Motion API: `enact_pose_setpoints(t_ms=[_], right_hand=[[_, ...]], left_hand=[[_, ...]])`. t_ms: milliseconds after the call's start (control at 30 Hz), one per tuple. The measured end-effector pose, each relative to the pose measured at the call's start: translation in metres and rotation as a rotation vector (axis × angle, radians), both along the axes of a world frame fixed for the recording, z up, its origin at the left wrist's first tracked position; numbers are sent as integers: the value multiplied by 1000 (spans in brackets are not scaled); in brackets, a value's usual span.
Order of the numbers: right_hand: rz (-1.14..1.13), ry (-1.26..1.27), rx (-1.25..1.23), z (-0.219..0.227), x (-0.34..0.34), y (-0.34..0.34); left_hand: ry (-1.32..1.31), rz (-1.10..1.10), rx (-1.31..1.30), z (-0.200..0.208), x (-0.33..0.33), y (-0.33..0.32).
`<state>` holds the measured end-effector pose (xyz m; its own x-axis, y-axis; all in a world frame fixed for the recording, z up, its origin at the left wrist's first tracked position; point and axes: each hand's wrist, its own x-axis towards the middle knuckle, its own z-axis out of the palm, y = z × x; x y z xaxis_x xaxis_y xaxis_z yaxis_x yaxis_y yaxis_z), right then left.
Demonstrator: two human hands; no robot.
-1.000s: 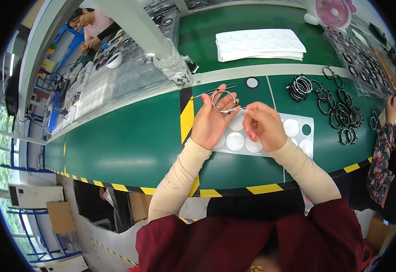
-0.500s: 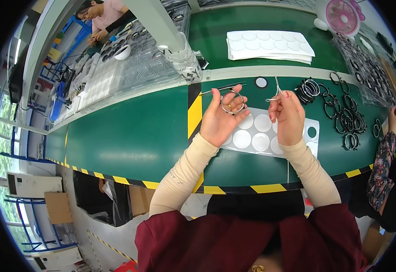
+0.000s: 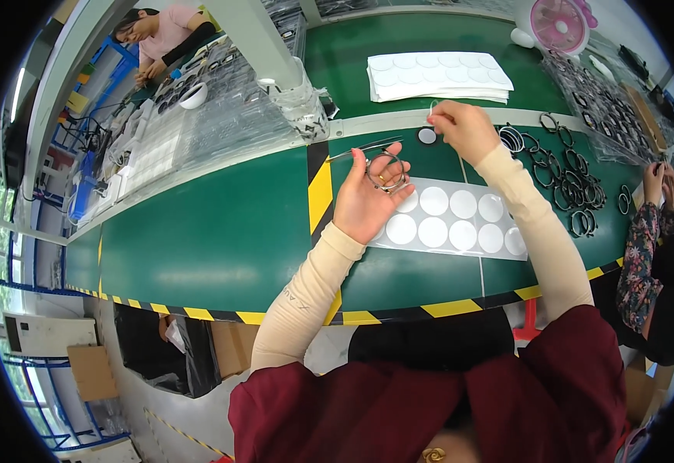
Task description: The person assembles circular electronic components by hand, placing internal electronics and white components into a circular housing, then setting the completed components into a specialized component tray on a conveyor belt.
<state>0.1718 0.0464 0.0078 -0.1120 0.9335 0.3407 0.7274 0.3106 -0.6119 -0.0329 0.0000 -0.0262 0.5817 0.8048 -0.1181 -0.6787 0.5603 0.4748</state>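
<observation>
My left hand (image 3: 359, 207) is palm up over the green table, holding a thin dark ring (image 3: 369, 177) across its fingers. A pair of metal tweezers (image 3: 343, 154) is also held there, lying across the thumb and forefinger. Farther off to the right, my right hand (image 3: 464, 131) is closed in a pinch on a thin white strip (image 3: 432, 109). Just below those fingertips lies a small black-rimmed disc (image 3: 427, 136) with a pale centre. A sheet of round white stickers (image 3: 463, 204) lies flat between my forearms, partly hidden by my left hand.
Several dark rings (image 3: 576, 185) lie heaped on the right. Beyond the white rail sits a stack of sticker sheets (image 3: 439, 77). A pink fan (image 3: 559, 25) stands far right, near a tray of parts (image 3: 607, 108). A co-worker's patterned sleeve (image 3: 642, 247) is at right; another person works far left.
My right hand has moved away from me and left, off the sticker sheet to beside the small disc, with the white strip in its fingers. My left hand keeps the ring and tweezers.
</observation>
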Motion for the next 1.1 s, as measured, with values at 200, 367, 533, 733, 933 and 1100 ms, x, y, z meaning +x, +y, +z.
enact_pose_setpoints(t_ms=[200,367,533,733,933,1100], right_hand=[[-5,-99,-32,5,-32,-11],[248,-58,89,19,-52,-56],[294,-153,439,2,-55,-59],[-75,-143,351,38,20,-61],[-610,-43,303,31,187,-29],[-951,-171,63,-4,326,-32]], left_hand=[[-51,-2,16,-6,-9,3],[-46,-12,15,-10,2,4],[-13,-14,62,-1,4,-7],[51,-106,98,1,8,-6],[-1,-112,69,-6,-2,-4],[31,-136,65,-8,5,-2]])
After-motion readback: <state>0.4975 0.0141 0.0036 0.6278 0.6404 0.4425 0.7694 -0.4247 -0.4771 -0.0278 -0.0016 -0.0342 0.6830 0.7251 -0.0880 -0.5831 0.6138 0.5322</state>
